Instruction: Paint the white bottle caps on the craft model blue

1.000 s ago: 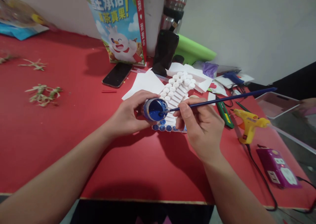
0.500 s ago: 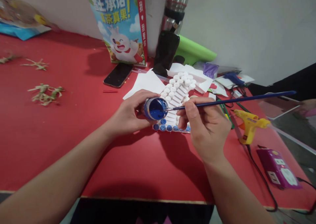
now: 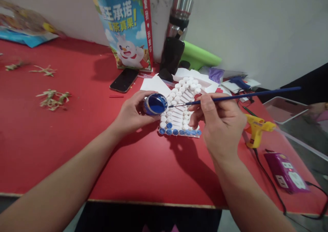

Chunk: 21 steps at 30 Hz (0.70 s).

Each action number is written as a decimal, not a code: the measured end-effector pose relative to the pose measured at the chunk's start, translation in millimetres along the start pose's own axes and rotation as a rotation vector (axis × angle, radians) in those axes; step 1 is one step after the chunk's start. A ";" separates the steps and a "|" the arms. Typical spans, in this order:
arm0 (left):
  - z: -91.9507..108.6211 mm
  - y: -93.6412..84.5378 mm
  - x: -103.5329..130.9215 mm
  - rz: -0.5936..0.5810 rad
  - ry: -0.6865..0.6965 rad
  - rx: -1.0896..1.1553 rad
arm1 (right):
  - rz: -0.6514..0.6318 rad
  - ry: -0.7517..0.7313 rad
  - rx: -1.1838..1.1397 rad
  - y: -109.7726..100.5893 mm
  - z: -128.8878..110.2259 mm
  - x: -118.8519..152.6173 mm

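Note:
My left hand (image 3: 132, 114) is wrapped round a small jar of blue paint (image 3: 155, 104), tilted so its open mouth faces me. A thin blue paintbrush (image 3: 241, 95) is pinched in my right hand (image 3: 217, 117). Its dark tip points left, just outside the jar's right rim. Beneath and behind both hands lies a white craft piece (image 3: 176, 117) of small rolled discs and flat strips. Its bottom row of discs is blue, as is one disc above that row; the other visible discs are white. My right fingers hide part of its right side.
Behind the craft piece are white paper sheets (image 3: 153, 84), a phone (image 3: 124, 80), a printed bag (image 3: 128, 30) and a steel flask (image 3: 179, 15). To the right lie a yellow glue gun (image 3: 257, 129) and a purple power box (image 3: 285, 172). Dried plant knots (image 3: 53, 99) lie left on the red table (image 3: 143, 177).
The brush tip has come out of the jar and now sits just right of its rim. The jar has moved slightly left and up, uncovering more of the white discs.

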State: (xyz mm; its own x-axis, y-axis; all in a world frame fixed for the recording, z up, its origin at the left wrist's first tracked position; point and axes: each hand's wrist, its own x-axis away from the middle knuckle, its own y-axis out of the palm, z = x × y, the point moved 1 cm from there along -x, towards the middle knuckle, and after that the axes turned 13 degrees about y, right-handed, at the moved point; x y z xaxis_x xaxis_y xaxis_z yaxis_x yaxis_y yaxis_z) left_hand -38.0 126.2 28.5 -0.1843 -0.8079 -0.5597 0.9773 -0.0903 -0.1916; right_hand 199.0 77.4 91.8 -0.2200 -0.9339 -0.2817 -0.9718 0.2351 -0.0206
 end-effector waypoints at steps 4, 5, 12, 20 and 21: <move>-2.6 -2.9 -0.7 0.104 -0.066 -0.001 | -0.021 0.050 -0.009 -0.9 2.9 -3.0; -2.9 -3.6 -0.7 0.124 -0.074 -0.009 | -0.026 0.055 -0.019 -0.9 7.5 -1.7; -1.1 -4.3 0.5 0.173 -0.077 -0.021 | -0.163 -0.027 0.113 -4.2 45.5 17.9; 3.2 -3.2 -0.8 0.128 -0.072 -0.025 | -0.180 -0.131 0.271 -9.1 46.1 18.8; 3.2 -3.1 -0.5 0.126 -0.073 -0.021 | -0.181 -0.141 0.303 -8.7 45.1 18.9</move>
State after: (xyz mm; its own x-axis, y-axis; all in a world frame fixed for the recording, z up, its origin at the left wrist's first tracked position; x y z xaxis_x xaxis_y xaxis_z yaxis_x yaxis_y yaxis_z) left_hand -40.6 125.0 32.0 -0.0513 -0.8522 -0.5207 0.9897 0.0265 -0.1409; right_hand 207.2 69.8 43.4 -0.0128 -0.9263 -0.3766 -0.9200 0.1585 -0.3585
